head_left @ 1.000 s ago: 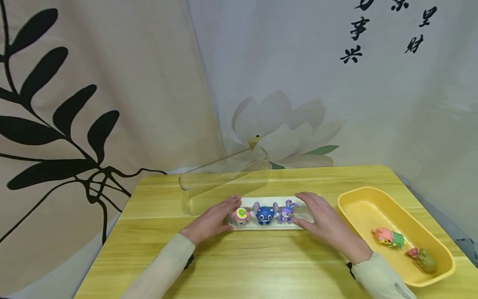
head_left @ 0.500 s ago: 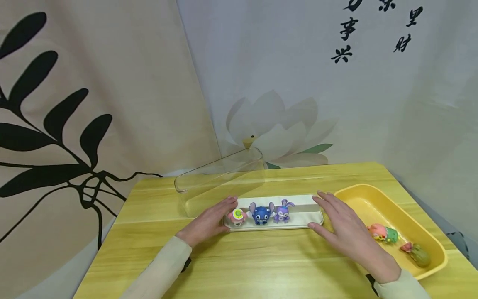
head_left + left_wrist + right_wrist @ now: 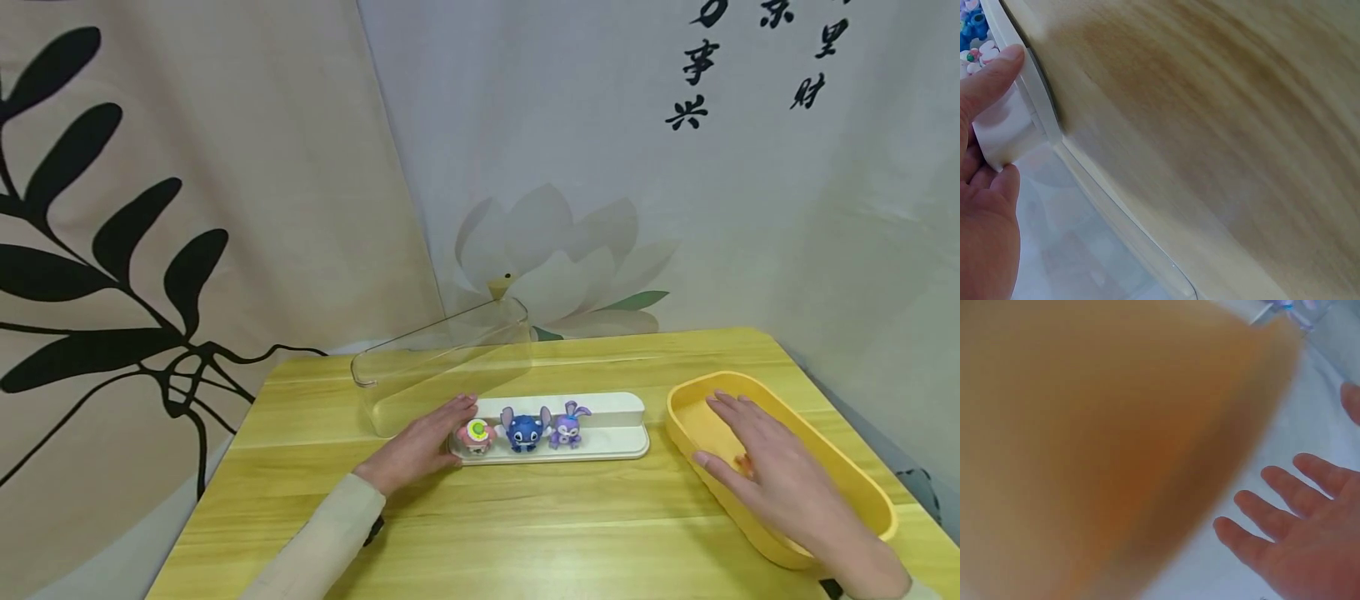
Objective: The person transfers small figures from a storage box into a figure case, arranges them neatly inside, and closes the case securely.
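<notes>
My left hand [image 3: 420, 448] grips the left end of a long white display base [image 3: 618, 443]. In the left wrist view its thumb [image 3: 997, 72] presses one edge, the other fingers at the opposite side. On the base stand a pink figurine with a yellow-green swirl on top [image 3: 477, 435], a blue big-eared figurine [image 3: 523, 431] and a purple rabbit figurine [image 3: 567, 426]. My right hand [image 3: 806, 496] hovers over a yellow tray [image 3: 693, 421], fingers extended, holding nothing. It hides most of the tray's contents; a bit of an orange-pink figurine [image 3: 744, 465] peeks out beside the thumb.
A clear plastic cover [image 3: 450, 358] stands tilted behind the base, towards the left. Everything rests on a wooden table [image 3: 540, 533], with a printed curtain [image 3: 315, 167] behind. A blurred orange surface [image 3: 1116, 456] fills much of the right wrist view.
My right hand has left the right end of the base and moved right, over the yellow tray, covering the figurines in it. My left hand stays at the base's left end.
</notes>
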A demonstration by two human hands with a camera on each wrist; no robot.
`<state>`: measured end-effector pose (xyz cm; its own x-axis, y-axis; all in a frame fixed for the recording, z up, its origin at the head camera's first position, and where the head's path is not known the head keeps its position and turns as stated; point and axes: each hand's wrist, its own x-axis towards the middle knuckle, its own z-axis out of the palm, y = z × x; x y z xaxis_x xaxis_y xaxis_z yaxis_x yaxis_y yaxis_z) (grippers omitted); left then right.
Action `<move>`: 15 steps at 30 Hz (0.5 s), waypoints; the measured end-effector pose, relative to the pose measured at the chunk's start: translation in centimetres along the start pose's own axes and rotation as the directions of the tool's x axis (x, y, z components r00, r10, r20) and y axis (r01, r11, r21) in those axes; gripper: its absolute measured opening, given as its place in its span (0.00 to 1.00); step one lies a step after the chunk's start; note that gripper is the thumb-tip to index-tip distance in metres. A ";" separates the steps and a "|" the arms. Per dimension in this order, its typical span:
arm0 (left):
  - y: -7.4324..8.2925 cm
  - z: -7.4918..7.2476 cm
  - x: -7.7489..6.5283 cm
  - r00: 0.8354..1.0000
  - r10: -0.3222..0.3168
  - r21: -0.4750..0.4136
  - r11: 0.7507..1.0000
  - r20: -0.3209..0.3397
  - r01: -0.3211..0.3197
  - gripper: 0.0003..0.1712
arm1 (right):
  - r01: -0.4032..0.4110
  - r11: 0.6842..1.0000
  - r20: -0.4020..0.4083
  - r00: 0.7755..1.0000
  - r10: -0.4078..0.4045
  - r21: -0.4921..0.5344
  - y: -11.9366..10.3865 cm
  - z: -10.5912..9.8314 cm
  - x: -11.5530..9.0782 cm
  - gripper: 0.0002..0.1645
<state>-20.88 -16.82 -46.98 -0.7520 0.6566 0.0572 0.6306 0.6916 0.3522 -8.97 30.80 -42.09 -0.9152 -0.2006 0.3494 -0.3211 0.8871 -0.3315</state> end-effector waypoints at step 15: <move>-0.1 0.1 0.0 1.000 0.000 0.001 1.000 -0.004 0.000 0.52 | -0.138 0.986 0.176 0.977 0.119 0.095 6.4 -0.3 -2.2 0.55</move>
<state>-20.93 -16.81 -47.12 -0.7527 0.6555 0.0608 0.6308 0.6917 0.3517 -8.92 37.02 -44.70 -0.9754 -0.1632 0.1478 -0.2138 0.8627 -0.4583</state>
